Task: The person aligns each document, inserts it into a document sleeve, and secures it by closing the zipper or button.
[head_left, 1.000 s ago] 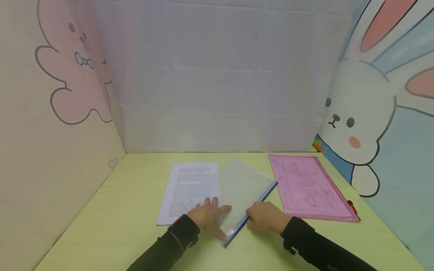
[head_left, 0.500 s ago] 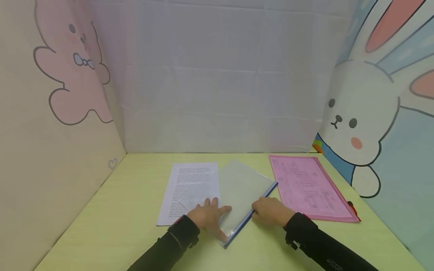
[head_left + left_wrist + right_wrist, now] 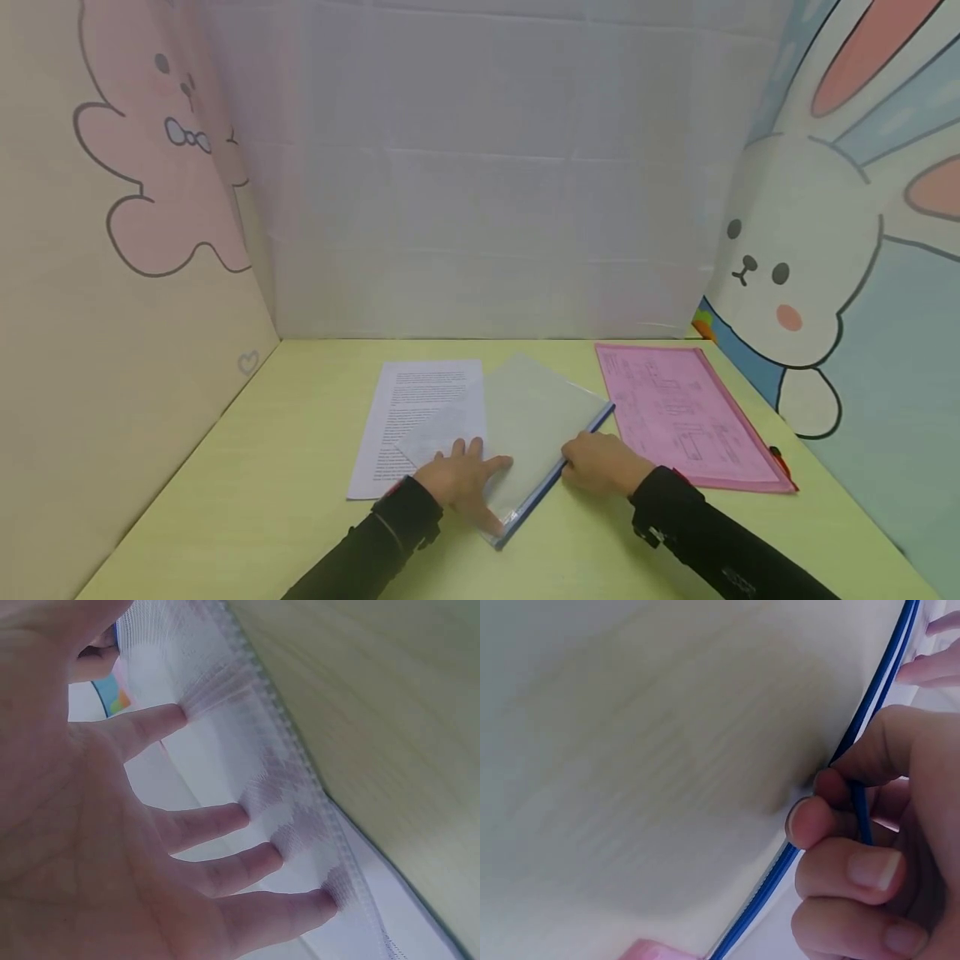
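Note:
A clear zip pouch (image 3: 542,417) lies slanted on the table, its lower left part over a printed sheet (image 3: 416,404). My left hand (image 3: 463,485) rests flat on it with spread fingers, thumb close to the near corner. In the left wrist view those fingertips press the translucent, mesh-patterned plastic (image 3: 217,742). My right hand (image 3: 602,467) pinches the blue zipper edge (image 3: 535,498) about midway along, its fingers curled. The right wrist view shows two parted blue strips (image 3: 879,682) on the side towards the left hand. The zipper pull is mostly hidden by the fingers.
To the right lies a pink zip pouch (image 3: 678,417) with a printed sheet visible through it and a red-and-black tag (image 3: 780,457) at its side. The light yellow table (image 3: 247,500) is bounded by a white sheet at the back and painted walls at the sides.
My right hand has slid up and to the right along the blue zipper edge, mostly in the first half second. The left hand and the pouch have stayed in place.

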The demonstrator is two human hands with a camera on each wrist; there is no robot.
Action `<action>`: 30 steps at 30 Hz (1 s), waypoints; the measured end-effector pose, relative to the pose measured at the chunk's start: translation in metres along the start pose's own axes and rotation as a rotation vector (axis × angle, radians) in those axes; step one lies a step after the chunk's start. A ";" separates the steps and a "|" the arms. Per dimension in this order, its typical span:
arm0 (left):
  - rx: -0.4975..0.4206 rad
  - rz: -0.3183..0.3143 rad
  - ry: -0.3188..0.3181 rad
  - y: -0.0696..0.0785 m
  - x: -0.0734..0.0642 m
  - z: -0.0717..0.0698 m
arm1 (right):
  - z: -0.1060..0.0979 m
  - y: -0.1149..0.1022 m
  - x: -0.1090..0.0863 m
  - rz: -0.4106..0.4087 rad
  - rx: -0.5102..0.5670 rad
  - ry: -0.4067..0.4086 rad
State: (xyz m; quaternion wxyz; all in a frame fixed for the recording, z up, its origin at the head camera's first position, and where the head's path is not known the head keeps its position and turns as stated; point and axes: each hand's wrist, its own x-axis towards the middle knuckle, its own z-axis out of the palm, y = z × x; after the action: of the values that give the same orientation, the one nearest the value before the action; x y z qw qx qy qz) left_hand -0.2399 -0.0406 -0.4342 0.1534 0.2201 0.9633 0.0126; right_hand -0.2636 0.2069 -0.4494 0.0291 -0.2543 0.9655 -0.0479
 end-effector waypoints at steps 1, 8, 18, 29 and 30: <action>0.001 0.002 0.000 0.000 0.000 0.000 | 0.000 0.001 0.001 0.008 0.007 -0.006; -0.008 0.015 0.002 -0.001 -0.001 0.000 | -0.002 0.012 0.005 0.039 0.022 -0.024; -0.025 0.014 0.006 -0.001 -0.002 0.000 | -0.008 0.016 0.005 0.047 0.021 -0.020; -0.026 0.018 0.007 -0.001 -0.003 -0.001 | -0.008 0.017 0.005 0.031 0.028 -0.006; -0.025 0.019 0.008 -0.001 -0.003 0.000 | -0.008 0.017 0.005 0.036 0.027 -0.008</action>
State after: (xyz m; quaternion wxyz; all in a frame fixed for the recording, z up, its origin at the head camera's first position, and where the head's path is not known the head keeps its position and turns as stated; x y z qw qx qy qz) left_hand -0.2379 -0.0427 -0.4329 0.1519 0.2273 0.9615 0.0268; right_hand -0.2767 0.2201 -0.4436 0.0372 -0.2368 0.9690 -0.0594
